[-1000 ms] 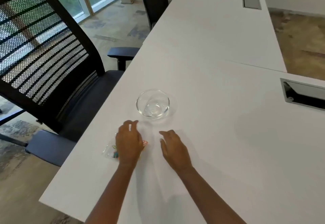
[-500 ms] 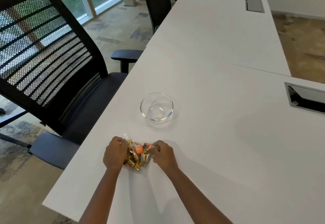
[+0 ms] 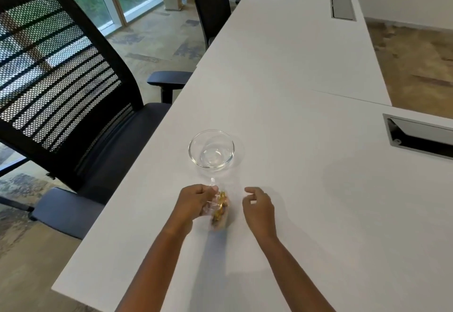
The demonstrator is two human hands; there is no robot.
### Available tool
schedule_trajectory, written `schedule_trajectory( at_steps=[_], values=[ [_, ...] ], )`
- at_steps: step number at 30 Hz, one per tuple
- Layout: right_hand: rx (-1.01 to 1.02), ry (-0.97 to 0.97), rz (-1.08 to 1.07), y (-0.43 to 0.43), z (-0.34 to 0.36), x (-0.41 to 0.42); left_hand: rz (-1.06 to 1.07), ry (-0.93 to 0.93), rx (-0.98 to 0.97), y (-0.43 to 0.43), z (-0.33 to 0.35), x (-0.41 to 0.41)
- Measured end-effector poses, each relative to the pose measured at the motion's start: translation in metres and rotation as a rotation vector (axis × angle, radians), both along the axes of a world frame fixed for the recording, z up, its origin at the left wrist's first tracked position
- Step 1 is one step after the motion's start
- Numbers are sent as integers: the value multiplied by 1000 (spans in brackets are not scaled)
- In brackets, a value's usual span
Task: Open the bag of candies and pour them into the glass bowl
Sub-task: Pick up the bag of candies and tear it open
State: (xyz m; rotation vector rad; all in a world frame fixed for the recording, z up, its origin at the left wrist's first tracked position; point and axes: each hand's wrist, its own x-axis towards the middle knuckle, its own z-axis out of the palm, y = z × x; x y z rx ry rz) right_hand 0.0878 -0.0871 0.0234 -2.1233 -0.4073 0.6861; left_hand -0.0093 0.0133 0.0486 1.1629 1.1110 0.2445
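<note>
clear candy bag (image 3: 219, 207) blurred, gold wrappers inside, left hand (image 3: 196, 201) gripping

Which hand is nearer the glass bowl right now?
Left, narrowly. The left hand holds the candy bag just below the glass bowl; the right hand hovers open, lower right of it.

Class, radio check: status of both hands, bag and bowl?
Left hand gripping candy bag. Right hand off it, fingers curled. Glass bowl empty, path clear.
</note>
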Motion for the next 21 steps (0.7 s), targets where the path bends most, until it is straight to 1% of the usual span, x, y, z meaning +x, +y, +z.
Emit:
schedule_trajectory(
  at_steps=[3, 6, 9, 12, 15, 17, 19, 21],
  values=[
    [139, 69, 7, -6, 22, 3, 36, -51, 1, -17, 1, 17],
    [162, 60, 79, -10, 37, 7, 65, -118, -4, -27, 2, 33],
    [134, -7, 133, -14, 44, 14, 92, -174, -11, -34, 2, 47],
    [92, -70, 181, -19, 50, 21, 94, -226, -65, -38, 5, 59],
    [9, -185, 220, -22, 54, 25, 65, -238, -105, -39, 8, 73],
    [-27, -249, 216, -23, 55, 29, 50, -220, -98, -40, 9, 82],
    [-39, -265, 210, -23, 58, 34, 47, -198, -69, -39, 9, 89],
    [-31, -237, 202, -23, 58, 39, 45, -190, -44, -38, 10, 96]
  ],
)
